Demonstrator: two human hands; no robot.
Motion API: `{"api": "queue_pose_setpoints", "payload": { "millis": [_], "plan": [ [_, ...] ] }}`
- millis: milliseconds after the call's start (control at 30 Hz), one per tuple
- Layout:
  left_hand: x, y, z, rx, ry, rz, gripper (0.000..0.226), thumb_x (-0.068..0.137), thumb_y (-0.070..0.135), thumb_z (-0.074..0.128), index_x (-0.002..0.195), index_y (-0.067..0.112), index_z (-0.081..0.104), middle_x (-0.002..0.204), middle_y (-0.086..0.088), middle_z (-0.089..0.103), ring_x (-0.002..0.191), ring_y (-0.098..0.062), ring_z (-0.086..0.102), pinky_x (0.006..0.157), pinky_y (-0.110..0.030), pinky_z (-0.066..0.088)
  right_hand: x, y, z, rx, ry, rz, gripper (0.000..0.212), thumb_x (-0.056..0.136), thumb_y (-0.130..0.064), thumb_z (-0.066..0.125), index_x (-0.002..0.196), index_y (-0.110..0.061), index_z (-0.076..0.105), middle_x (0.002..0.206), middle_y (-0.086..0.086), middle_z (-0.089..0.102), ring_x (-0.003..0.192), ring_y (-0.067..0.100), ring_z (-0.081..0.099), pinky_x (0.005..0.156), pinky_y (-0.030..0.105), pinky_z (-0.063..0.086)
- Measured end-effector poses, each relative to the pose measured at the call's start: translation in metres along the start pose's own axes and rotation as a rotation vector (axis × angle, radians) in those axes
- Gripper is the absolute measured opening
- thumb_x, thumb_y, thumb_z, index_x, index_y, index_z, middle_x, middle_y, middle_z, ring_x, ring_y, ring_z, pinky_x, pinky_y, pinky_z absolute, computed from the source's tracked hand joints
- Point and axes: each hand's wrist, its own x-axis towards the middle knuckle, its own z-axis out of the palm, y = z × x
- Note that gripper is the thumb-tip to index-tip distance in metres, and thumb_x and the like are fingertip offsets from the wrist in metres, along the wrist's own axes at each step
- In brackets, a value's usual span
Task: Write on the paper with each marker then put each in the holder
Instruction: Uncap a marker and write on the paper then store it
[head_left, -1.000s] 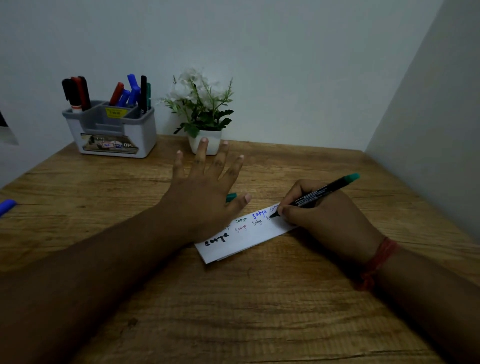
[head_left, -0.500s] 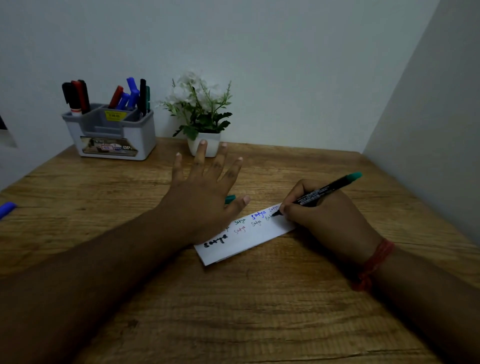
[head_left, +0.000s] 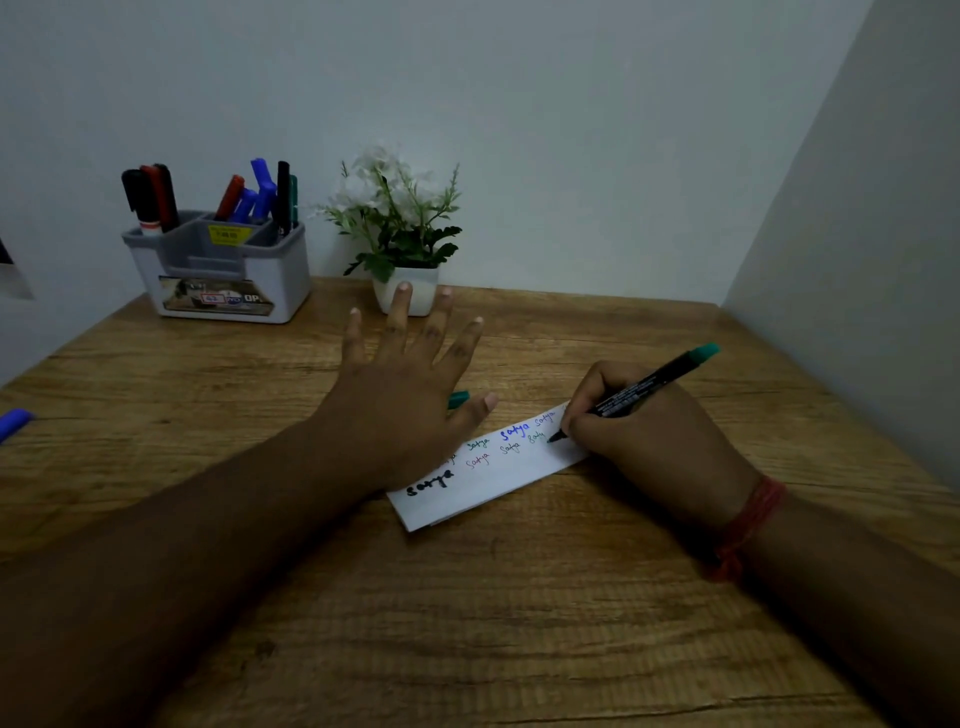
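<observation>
A white strip of paper (head_left: 498, 475) lies slantwise on the wooden counter (head_left: 519, 623), carrying small handwritten words in black, red, blue and green. A black marker with a green end (head_left: 636, 393) leans over it, tip touching the paper's far end. A green cap (head_left: 458, 399) lies just behind the paper. The grey-and-white holder (head_left: 228, 270) stands at the back left, well apart (several markers (head_left: 208, 195) upright inside).

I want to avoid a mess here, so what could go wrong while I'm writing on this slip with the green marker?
The right hand rests on the paper beside fresh writing, so it might smear ink. The green cap lies loose beside the left hand, which presses the slip flat; a nudge could roll it away. A blue marker sits at the table's left edge and might fall.
</observation>
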Motion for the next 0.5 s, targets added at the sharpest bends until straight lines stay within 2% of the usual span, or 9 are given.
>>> {"api": "queue_pose_setpoints", "payload": {
  "millis": [500],
  "plan": [
    [-0.0005,0.0015,-0.0036,0.002,-0.024,-0.003,0.081,0.082,0.077,-0.010,0.152,0.037,-0.019,0.159,0.003,-0.033,0.142,-0.027,-0.038,0.114,-0.066,-0.008,0.0032,0.0030,0.0006,0.011,0.025,0.035,0.008,0.083,-0.013,0.071,0.076,-0.017,0.069,0.080,-0.007,0.074,0.069,-0.004,0.063,0.055,0.011,0.045]
  ]
}}
